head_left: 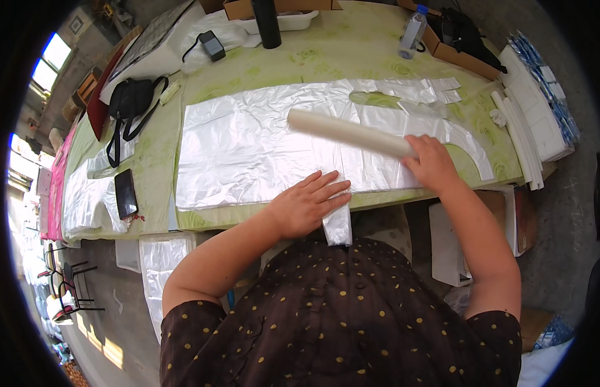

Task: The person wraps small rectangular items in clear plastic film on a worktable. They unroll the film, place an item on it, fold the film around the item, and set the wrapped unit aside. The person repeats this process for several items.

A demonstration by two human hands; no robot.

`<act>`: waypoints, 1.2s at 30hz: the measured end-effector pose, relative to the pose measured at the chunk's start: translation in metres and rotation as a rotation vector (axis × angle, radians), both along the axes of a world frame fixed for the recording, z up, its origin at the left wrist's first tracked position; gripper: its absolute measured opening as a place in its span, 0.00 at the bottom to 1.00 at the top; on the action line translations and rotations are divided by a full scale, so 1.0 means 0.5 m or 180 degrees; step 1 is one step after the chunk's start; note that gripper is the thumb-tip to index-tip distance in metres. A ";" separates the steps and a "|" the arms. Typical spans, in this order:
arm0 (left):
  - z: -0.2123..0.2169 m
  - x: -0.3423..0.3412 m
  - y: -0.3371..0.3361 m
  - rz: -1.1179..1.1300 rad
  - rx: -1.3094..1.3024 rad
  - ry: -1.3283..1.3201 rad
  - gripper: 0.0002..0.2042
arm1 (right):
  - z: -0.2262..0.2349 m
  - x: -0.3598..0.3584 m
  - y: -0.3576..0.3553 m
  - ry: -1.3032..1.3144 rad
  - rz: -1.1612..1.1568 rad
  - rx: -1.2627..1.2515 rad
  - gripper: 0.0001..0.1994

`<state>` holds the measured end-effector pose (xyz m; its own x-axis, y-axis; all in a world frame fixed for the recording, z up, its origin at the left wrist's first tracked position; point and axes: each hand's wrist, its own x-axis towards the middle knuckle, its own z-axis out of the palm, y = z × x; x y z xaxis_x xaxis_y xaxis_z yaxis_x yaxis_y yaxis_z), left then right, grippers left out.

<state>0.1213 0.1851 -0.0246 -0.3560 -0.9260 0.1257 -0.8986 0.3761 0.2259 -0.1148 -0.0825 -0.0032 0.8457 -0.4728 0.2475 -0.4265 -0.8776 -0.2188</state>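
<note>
A shiny, see-through plastic apron [242,148] lies spread on the table, its cut-out and strap ends toward the right. My right hand [432,164] is closed round the right end of a pale tube [345,131], which slants over the plastic and is slightly blurred; I cannot tell if it touches the sheet. My left hand [309,205] rests flat at the near edge, fingers stretched out. Beneath its fingertips, a narrow folded plastic strip [338,227] hangs over the table edge toward me.
A green patterned cloth covers the table [306,61]. Left of the plastic are a phone [125,193] and a black bag [131,100]. Farther back stand a dark bottle [266,26] and a water bottle [413,32]. White tubes [522,142] lie at the right edge.
</note>
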 end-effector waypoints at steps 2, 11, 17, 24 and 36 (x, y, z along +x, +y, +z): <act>-0.003 0.001 -0.001 0.0015 0.0025 0.0000 0.33 | -0.010 0.022 -0.031 0.0035 -0.0307 -0.0134 0.22; 0.002 0.007 0.005 0.0134 -0.0038 0.1077 0.25 | -0.020 0.043 0.137 -0.0743 0.1281 0.0239 0.31; 0.000 -0.002 0.005 0.0358 -0.0078 0.1230 0.21 | -0.035 0.108 0.217 -0.0969 0.1506 0.1253 0.27; -0.021 -0.009 0.000 0.0388 -0.0369 0.0890 0.19 | -0.055 0.107 0.221 -0.1267 0.2008 0.1420 0.18; -0.012 -0.008 0.014 0.1117 -0.0872 0.1606 0.26 | -0.047 0.108 0.213 -0.1313 0.1767 0.1545 0.12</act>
